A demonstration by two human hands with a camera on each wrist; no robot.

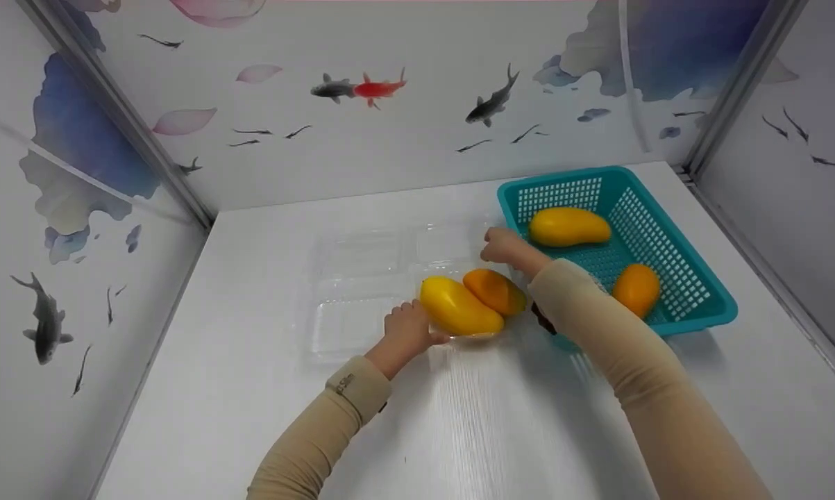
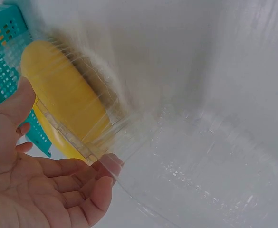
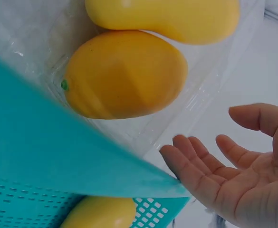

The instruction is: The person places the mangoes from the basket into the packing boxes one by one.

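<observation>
A clear plastic tray (image 1: 361,257) with several compartments lies on the white table. Side by side in its front right compartment are a long yellow mango (image 1: 459,305) and a shorter orange mango (image 1: 495,292), whose green stem end shows in the right wrist view. My left hand (image 1: 407,328) grips the tray's rim beside the yellow mango, thumb and fingertips on the clear plastic (image 2: 143,204). Over the tray's right side, close to the basket corner, my right hand (image 3: 238,175) is held with loosely bent fingers apart and nothing between them.
A teal mesh basket (image 1: 726,309) stands at the right, against the tray's side. Inside it lie a yellow mango (image 1: 570,227) at the back and an orange mango (image 1: 637,290) at the front. Printed wall panels (image 1: 417,153) enclose the table's back and sides.
</observation>
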